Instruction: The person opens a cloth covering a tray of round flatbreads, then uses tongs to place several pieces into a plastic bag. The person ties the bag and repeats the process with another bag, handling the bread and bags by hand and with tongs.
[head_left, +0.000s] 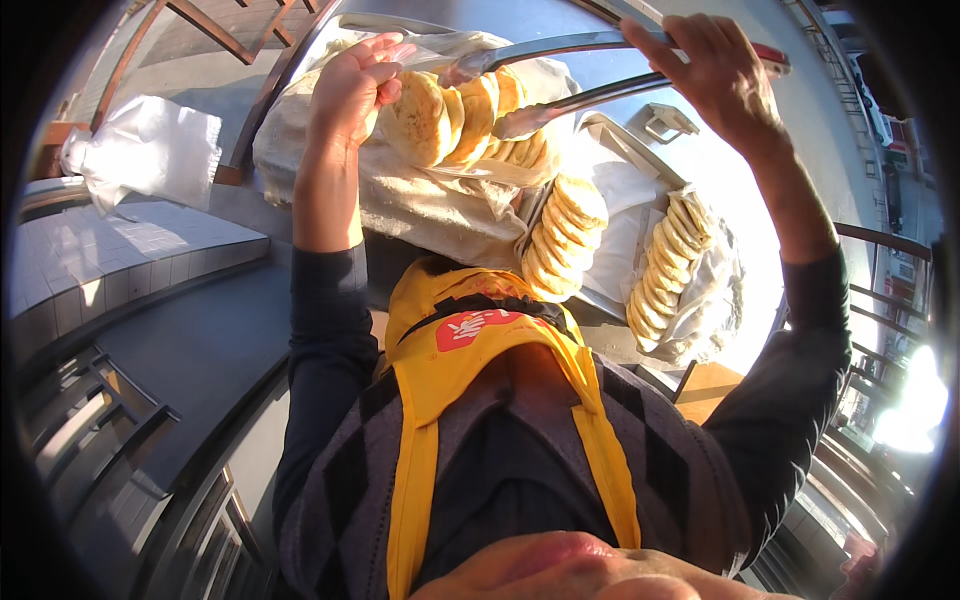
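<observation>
My right hand grips the handle end of metal tongs, which have a red part near the grip. Their two arms are spread, and the tips rest over round flat breads standing on edge in a row. At the left end of that row, my left hand has its fingers curled on what looks like thin clear plastic. The plastic shows around the breads, though glare hides part of it. A cream cloth lies beneath and in front of them.
Two more rows of flat breads, a middle row and a right row, stand near my apron. A bundle of white plastic bags hangs at the left. A tiled ledge lies below it. Sunlight glares off the right side of the table.
</observation>
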